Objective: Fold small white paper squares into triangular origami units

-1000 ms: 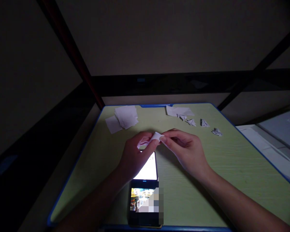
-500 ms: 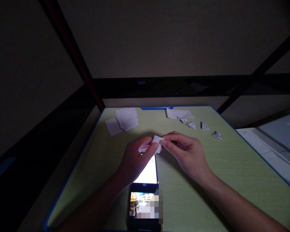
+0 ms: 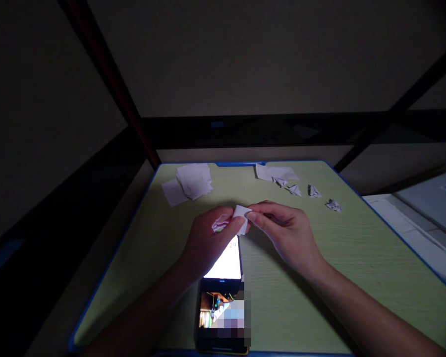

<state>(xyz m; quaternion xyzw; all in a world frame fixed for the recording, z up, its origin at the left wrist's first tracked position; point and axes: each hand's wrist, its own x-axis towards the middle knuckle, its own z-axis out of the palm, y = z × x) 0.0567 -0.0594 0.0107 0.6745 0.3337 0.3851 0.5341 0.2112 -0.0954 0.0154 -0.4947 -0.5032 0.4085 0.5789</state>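
A small folded piece of white paper (image 3: 241,213) is held up between both hands, above the table's middle. My left hand (image 3: 211,238) pinches it from the left, its thumb lying across the front face. From the right, my right hand (image 3: 282,223) grips the paper's edge between thumb and forefinger. Below them a lit phone (image 3: 223,265) lies on the table, partly covered by my left hand and forearm. The fingers behind the paper are mostly hidden.
The pale green table (image 3: 357,258) has a blue rim. A stack of white paper pieces (image 3: 195,181) lies at the back left. At the back right are a flat paper sheet (image 3: 277,172) and several small folded paper shapes (image 3: 313,191). White items (image 3: 431,208) stand beyond the right edge.
Both hands keep their pinch on the paper, with only a slight shift. The whole view has moved a little, and the picture on the phone's screen differs.
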